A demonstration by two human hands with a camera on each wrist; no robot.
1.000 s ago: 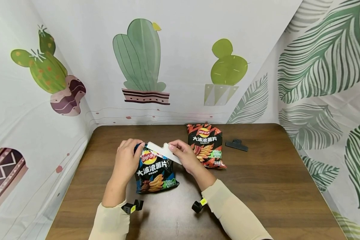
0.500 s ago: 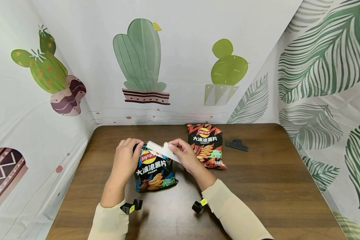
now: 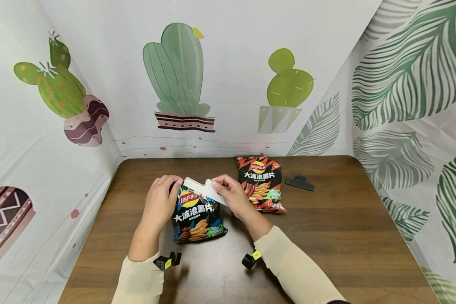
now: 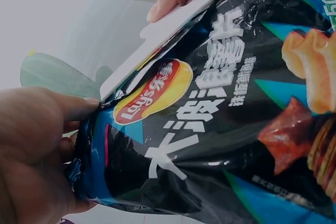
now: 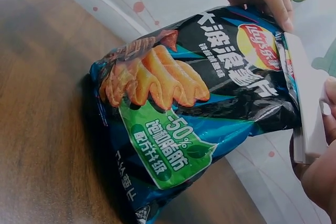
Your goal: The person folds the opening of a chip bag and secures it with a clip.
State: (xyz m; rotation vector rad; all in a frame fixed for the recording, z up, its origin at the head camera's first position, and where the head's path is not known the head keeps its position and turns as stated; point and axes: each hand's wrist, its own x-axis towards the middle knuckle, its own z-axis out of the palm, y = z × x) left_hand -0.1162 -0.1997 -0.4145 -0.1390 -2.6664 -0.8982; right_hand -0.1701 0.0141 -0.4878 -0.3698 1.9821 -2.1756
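Observation:
My left hand (image 3: 160, 198) pinches the upper left corner of a black and blue Lay's chip bag (image 3: 197, 215), held up with its top end raised. A long white bag clip (image 3: 199, 188) lies slantwise along the bag's top edge, and my right hand (image 3: 231, 195) pinches it near its right end. In the left wrist view the clip (image 4: 168, 35) runs along the bag's top, its far end close to my left thumb. The right wrist view has the clip (image 5: 304, 87) at the bag's top edge, with my right thumb and fingers round its lower end.
A red and black Lay's chip bag (image 3: 259, 184) lies behind my right hand. Farther right, a dark grey bag clip (image 3: 299, 183) rests on the brown wooden table (image 3: 338, 236). A printed cactus curtain (image 3: 235, 84) hangs behind the table's back edge.
The white clip has shifted slightly up and left along the bag's top. The blue bag has swayed only a little, and both hands keep their holds.

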